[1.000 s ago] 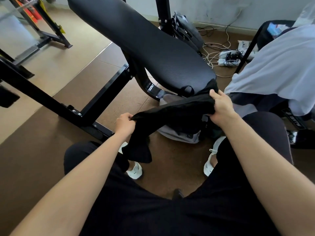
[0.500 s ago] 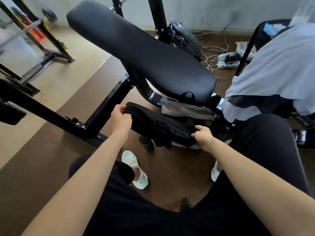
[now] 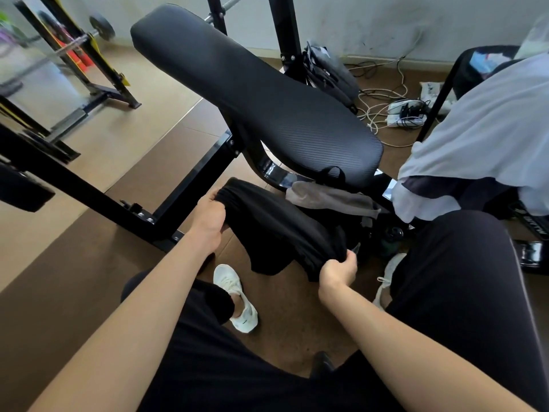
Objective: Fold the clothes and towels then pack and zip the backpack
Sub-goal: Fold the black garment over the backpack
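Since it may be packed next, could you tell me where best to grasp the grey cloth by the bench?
Probably pinch the grey cloth at its near long edge, reaching from the person's side: the bench pad overhangs its far edge, blocking from above.

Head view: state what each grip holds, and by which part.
Both hold one folded black fabric garment: the left grip clutches its upper-left end, the right grip its lower-right end, with the cloth spanning between them.
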The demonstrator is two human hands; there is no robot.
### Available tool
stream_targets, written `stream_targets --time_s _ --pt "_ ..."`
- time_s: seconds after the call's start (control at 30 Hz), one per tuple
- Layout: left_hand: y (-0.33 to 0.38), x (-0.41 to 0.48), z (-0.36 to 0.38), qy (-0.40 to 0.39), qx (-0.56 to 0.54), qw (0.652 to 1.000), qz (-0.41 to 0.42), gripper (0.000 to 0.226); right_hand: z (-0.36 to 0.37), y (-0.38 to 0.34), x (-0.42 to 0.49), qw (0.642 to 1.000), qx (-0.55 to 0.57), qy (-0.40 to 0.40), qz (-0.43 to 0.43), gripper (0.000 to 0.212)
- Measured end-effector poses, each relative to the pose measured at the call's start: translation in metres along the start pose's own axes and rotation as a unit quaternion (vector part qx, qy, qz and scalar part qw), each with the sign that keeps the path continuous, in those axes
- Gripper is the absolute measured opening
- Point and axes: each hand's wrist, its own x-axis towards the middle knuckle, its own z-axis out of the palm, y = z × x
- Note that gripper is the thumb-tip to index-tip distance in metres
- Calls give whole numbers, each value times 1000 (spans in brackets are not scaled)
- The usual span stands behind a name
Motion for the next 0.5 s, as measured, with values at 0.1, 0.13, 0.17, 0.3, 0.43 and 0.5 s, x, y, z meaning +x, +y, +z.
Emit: stream_targets --time_s 0.1,0.13,0.17,0.3,0.43,0.5 --pt "2 -8 2 -44 -14 999 6 26 3 15 -5 992 -82 -76 52 59" --pt "4 -13 4 -62 -26 998 15 25 5 16 -6 985 -99 -117 80 57" --pt "6 -18 4 -79 -36 996 25 23 8 17 -5 977 -104 -152 108 53" --pt "12 -28 -5 -161 -46 985 46 21 3 11 -10 945 -116 -252 176 35" --pt "16 -28 -25 -258 -35 964 45 37 6 -11 0 955 -172 -228 79 18" --pt "18 -30 -30 -280 -30 959 42 48 12 -33 7 955 -193 -211 -79 51"
